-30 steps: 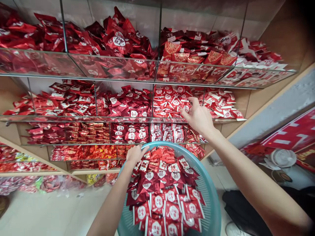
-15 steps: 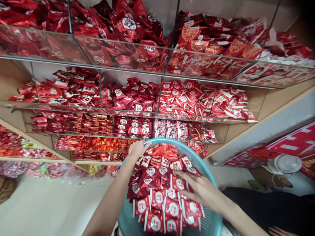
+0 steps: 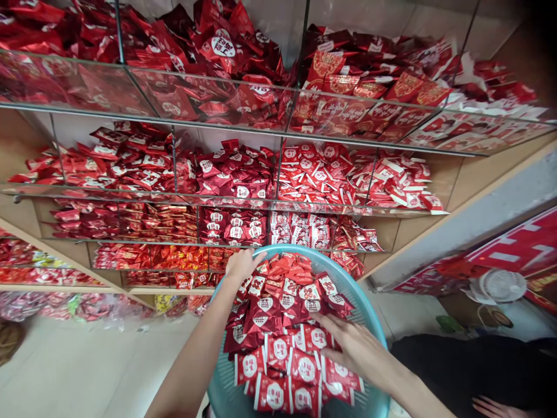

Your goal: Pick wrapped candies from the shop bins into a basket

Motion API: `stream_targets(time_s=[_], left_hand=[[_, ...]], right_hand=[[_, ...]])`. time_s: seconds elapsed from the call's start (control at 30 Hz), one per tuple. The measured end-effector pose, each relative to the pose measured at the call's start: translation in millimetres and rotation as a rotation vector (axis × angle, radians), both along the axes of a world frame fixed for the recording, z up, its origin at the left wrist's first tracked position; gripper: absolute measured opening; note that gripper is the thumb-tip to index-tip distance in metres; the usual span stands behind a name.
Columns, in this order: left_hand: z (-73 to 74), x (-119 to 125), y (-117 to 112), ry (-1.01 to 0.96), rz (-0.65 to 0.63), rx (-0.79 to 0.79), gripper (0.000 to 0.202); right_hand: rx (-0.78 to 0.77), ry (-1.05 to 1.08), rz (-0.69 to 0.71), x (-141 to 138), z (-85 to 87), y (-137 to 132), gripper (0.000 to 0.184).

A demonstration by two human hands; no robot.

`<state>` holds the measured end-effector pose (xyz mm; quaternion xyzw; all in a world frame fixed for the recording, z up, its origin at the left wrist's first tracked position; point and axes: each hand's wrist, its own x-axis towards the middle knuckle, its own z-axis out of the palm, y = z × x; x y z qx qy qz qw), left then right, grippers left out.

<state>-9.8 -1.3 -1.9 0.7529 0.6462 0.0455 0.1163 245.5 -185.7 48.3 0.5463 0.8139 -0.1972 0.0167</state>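
A teal plastic basket (image 3: 369,325) full of red candy packets (image 3: 282,325) sits low in the middle. My left hand (image 3: 241,264) grips the basket's far rim, fingers curled over it. My right hand (image 3: 354,348) lies on the packets at the basket's right side, fingers spread over them and curling a little; whether it has hold of any packet does not show. Behind stand glass shelf compartments (image 3: 278,200) stocked with red packets (image 3: 322,174) of several kinds.
A wooden shelf frame (image 3: 439,232) runs along the right. Lower left shelves hold mixed coloured sweets (image 3: 65,302) above a pale floor (image 3: 87,371). A white fan (image 3: 500,285) and red boxes (image 3: 513,249) are at the right.
One second ago my right hand reached into the middle shelf compartment; it has come down onto the packets in the basket. The left hand has kept its grip on the rim.
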Motion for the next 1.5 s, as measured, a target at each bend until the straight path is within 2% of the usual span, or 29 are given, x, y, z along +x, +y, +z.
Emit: stream_targets(time_s=[0.23,0.43,0.53,0.67,0.83,0.97,1.03,1.13,1.23,1.5], left_hand=[[0.5,-1,-1,-0.018,0.009,0.036,0.071],[-3.2,-3,0,-0.061,0.013,0.052,0.070],[-4.6,-3,0,-0.056,0.022,0.072,0.071],[-3.8,-4,1,-0.063,0.003,0.062,0.070],[-3.6,-4,1,-0.062,0.011,0.057,0.070],[-3.6,-4,0,-0.070,0.005,0.063,0.068],[-3.0,-5,0,-0.073,0.007,0.059,0.068],[-2.4,-5,0,-0.081,0.010,0.062,0.067],[-2.3,-5,0,-0.101,0.009,0.065,0.067],[-3.0,-6,1,-0.077,0.009,0.061,0.070]], right_hand=[[0.024,0.025,-0.029,0,4.1,-1,0.056],[0.134,0.058,-0.068,2,30.8,16,0.048],[0.280,0.116,-0.089,8,45.0,30,0.042],[0.511,0.135,-0.200,17,61.8,52,0.034],[0.780,0.118,-0.326,31,93.2,93,0.031],[1.035,-0.008,-0.299,42,120.6,138,0.027],[1.115,-0.112,-0.296,44,132.1,159,0.026],[1.145,-0.242,-0.352,42,144.9,180,0.029],[1.120,-0.325,-0.386,37,150.9,191,0.029],[1.039,-0.363,-0.392,38,140.8,204,0.029]])
